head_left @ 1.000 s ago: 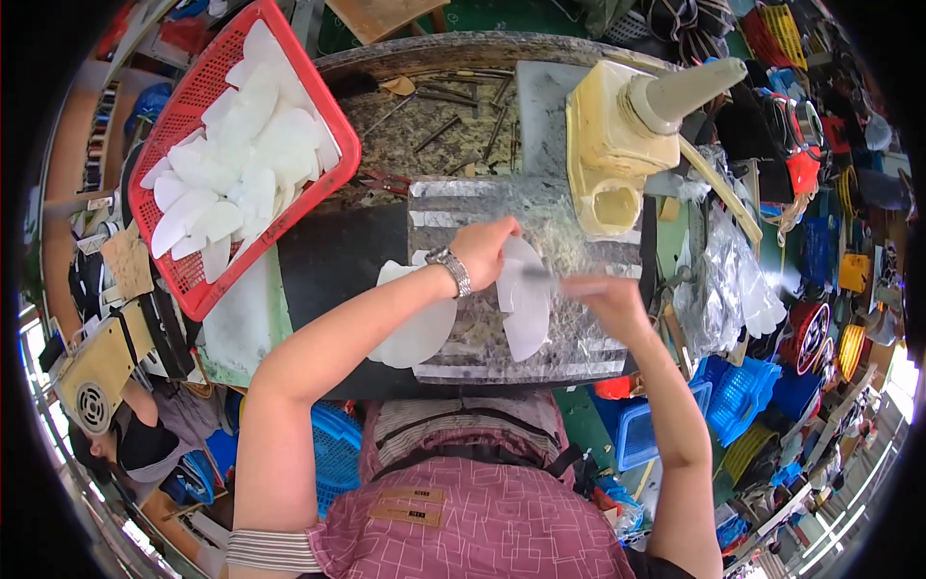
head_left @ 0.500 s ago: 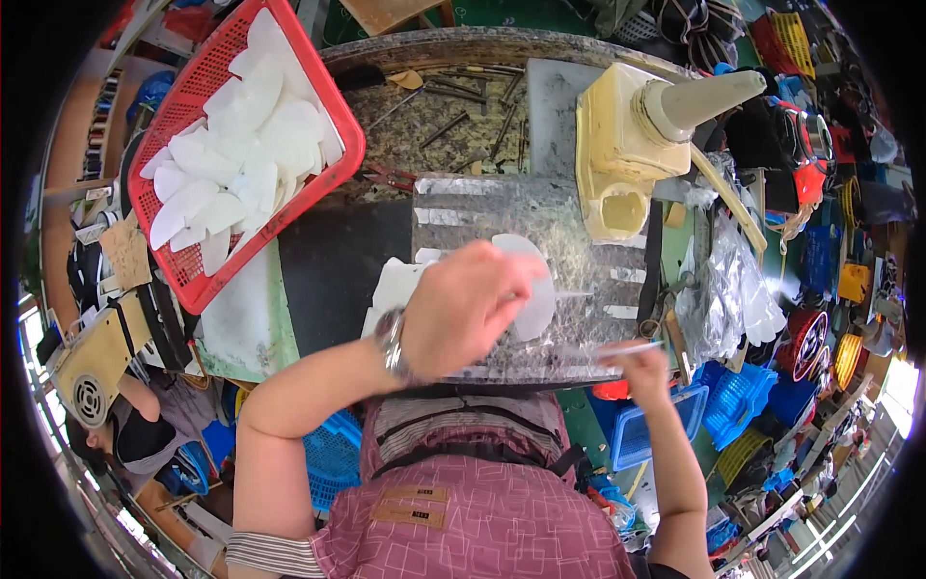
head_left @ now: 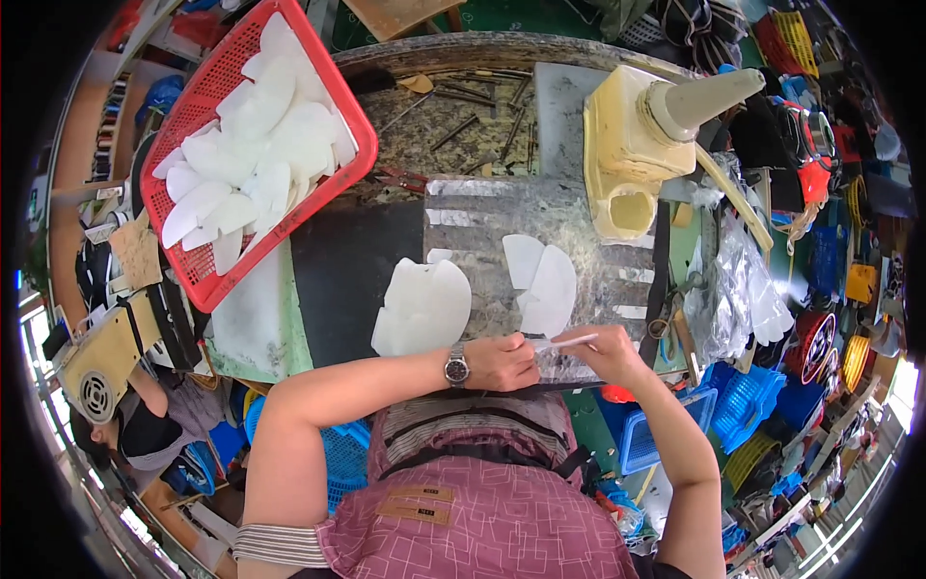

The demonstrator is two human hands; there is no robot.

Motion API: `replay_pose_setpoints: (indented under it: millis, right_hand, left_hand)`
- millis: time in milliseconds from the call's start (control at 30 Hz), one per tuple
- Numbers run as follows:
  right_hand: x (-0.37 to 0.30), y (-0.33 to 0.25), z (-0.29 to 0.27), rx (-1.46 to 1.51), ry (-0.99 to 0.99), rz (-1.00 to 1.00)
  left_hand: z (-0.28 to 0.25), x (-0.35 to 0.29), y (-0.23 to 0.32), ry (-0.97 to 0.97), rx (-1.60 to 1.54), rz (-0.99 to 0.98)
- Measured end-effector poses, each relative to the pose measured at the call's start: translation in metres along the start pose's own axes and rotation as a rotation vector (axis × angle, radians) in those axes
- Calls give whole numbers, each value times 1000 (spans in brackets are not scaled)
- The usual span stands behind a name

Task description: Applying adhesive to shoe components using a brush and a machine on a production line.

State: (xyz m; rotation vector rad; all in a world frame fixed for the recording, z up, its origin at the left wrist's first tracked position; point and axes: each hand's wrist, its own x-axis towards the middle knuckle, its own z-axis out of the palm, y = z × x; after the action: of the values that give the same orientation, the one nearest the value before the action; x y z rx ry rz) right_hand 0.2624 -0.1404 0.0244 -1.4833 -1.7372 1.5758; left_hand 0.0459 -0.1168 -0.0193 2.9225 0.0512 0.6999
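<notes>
Near the front edge of the worktable my two hands meet around a thin white piece (head_left: 567, 342), seen almost edge-on. My right hand (head_left: 610, 353) pinches its right end between thumb and fingers. At its left end my left hand (head_left: 509, 363), with a watch on the wrist, is closed on the piece. Just beyond the hands, two flat white rounded pieces (head_left: 552, 291) lie on the stained grey board (head_left: 603, 261), one partly over the other. A larger group of white pieces (head_left: 422, 307) lies left of them, overlapping each other.
A red plastic basket (head_left: 363, 125) full of similar white pieces stands at the far left. Beyond the board to the right is a yellowed container (head_left: 629, 125) with a grey cone nozzle. Tools (head_left: 455, 131) lie at the back; scissors (head_left: 659, 329) are at the right edge.
My left hand has left the white pieces on the board and come down toward the front edge. My right hand has moved left with its white piece, and both hands now hold it.
</notes>
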Motion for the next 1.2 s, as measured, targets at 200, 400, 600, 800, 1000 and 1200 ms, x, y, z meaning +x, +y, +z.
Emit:
replay_pose_setpoints:
  millis: [200, 400, 600, 800, 1000, 1200]
  right_hand:
    - [-30, 36, 4, -5, 358, 155]
    - [-70, 25, -11, 710, 775, 63]
    - [-15, -6, -60, 320, 778, -42]
    - [40, -1, -94, -268, 749, -84]
    - [25, 13, -91, 469, 779, 138]
    - [60, -20, -41, -104, -69, 82]
  left_hand:
    - [0, 7, -1, 38, -32, -63]
    - [-98, 11, -31, 464, 75, -301]
    - [-208, -18, -107, 428, 829, -697]
    - [-134, 12, -111, 215, 61, -760]
    - [-19, 22, -90, -104, -97, -857]
    - [-10, 32, -101, -345, -133, -840]
